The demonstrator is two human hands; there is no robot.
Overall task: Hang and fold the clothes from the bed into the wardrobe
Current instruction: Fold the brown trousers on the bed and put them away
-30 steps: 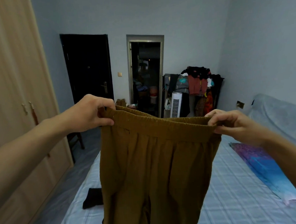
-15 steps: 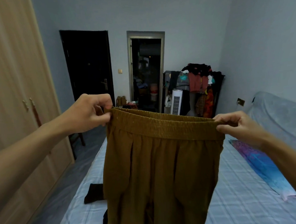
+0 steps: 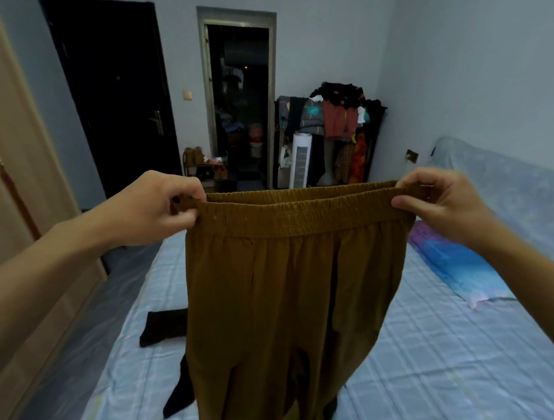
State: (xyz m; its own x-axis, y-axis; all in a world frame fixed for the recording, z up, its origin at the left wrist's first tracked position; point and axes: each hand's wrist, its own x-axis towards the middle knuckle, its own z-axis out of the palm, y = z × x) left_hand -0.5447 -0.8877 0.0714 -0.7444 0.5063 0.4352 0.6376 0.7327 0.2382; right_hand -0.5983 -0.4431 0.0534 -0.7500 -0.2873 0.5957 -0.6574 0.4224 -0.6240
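Above the bed [image 3: 437,362], a pair of brown trousers [image 3: 284,305] hangs in the air, held up by its elastic waistband. Left hand [image 3: 160,206] is closed on the left end of the waistband, thumb in front, fingers curled over the top edge, fabric bunched inside the grip. Right hand [image 3: 442,201] pinches the right end: thumb on the near side of the band, fingers bent over the far side, not spread. Waistband is stretched roughly level between the two hands, its front and back layers slightly apart at the top. Trouser legs fall straight down and run out of the bottom of the view; whether the hems touch the bed cannot be told.

Bed carries a pale blue checked sheet. Two dark garments [image 3: 166,326] lie on it at the left, partly hidden behind the trousers. A blue and purple pillow [image 3: 455,261] lies at the right, near the right forearm. Wardrobe [image 3: 14,191], light wood, stands at the left edge, doors shut. Far wall: a dark door [image 3: 112,99], an open doorway, a loaded clothes rack [image 3: 338,120] with a white tower fan [image 3: 300,160] in front.
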